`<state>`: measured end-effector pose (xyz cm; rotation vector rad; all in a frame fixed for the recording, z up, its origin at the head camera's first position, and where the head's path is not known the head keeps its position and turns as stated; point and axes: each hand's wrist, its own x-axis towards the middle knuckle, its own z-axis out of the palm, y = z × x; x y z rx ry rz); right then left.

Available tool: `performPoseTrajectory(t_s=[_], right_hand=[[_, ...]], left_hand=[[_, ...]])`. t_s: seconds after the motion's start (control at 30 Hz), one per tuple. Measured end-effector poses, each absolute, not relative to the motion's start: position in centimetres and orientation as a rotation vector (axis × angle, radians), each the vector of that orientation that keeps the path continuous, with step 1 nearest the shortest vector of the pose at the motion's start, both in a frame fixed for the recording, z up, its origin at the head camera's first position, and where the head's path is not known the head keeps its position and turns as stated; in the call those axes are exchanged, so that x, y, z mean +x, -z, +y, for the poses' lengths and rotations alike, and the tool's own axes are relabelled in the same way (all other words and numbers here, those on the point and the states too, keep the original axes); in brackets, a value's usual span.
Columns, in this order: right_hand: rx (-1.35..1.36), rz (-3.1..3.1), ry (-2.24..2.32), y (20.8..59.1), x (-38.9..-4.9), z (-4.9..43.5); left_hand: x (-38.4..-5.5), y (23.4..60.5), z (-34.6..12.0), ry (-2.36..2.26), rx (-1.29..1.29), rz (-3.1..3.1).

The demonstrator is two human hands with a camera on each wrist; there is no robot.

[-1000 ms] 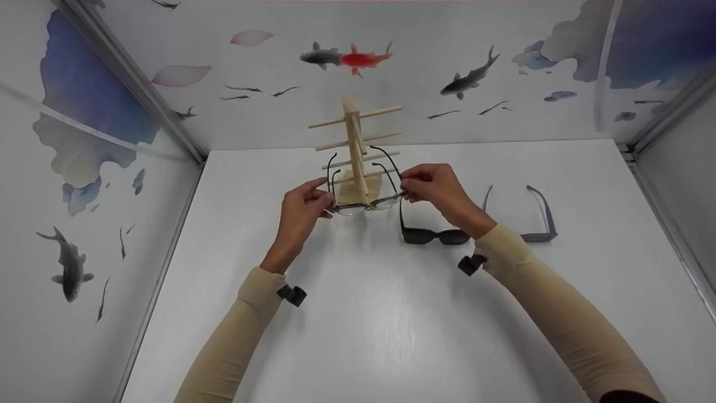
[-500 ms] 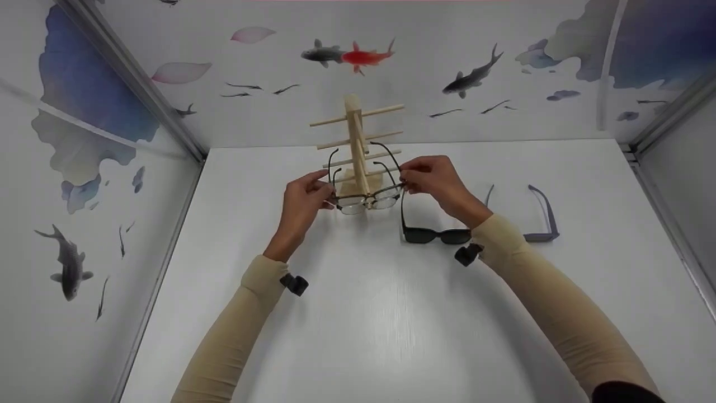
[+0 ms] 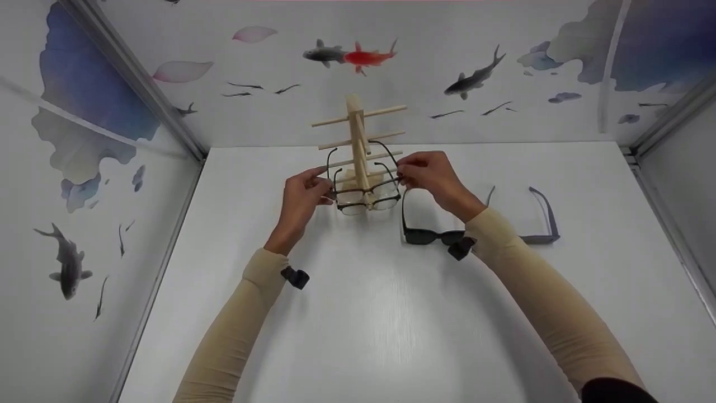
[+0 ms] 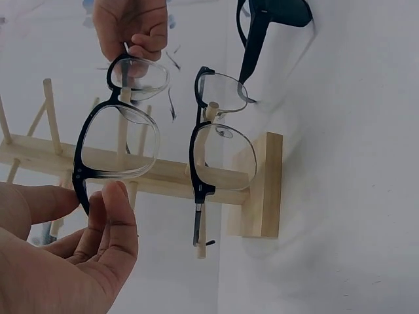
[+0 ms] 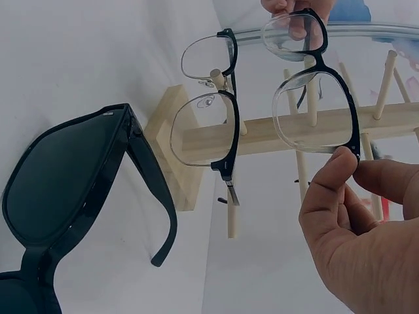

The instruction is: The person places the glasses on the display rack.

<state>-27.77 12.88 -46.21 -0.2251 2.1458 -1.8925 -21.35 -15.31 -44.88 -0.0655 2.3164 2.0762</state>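
Note:
My left hand (image 3: 302, 196) and right hand (image 3: 433, 174) pinch opposite ends of a pair of eyeglasses (image 4: 78, 147), between thumb and fingers. These glasses have black upper rims and clear lower rims. They are in front of a wooden display rack (image 3: 356, 131) with crosswise pegs. In both wrist views a peg end shows by their bridge; whether it bears them I cannot tell. A second pair of eyeglasses (image 5: 229, 131), with dark tops and thin lower rims, sits on the rack's lowest level, close to the base (image 4: 272, 186).
Black sunglasses (image 3: 420, 236) lie on the white table (image 3: 369, 313) right of the rack, partly behind my right wrist. Farther right is a grey-blue pair of glasses (image 3: 540, 239), partly hidden by my forearm. A wall with painted fish (image 3: 475, 81) stands close behind the rack.
Both hands have moved slightly up and away with the held eyeglasses. Their rims, which overlapped the lower pair, now appear above it. The lower pair has stayed on the rack.

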Motion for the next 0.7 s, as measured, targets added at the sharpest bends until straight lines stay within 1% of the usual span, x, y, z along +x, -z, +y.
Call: performPoseTrajectory(t_s=[0.03,0.5,0.7], right_hand=[[-0.219,2.147,1.894,46.2,-27.8,12.9],[-0.182,2.103,1.94,46.5,-28.3,12.8],[-0.182,2.13,1.915,46.8,-28.4,12.9]], left_hand=[[-21.2,44.5,-15.2,-2.075,-0.069,2.31],[-21.7,44.6,-15.1,-2.075,-0.102,2.295],[-22.9,46.3,-15.3,-2.074,-0.111,2.283]])
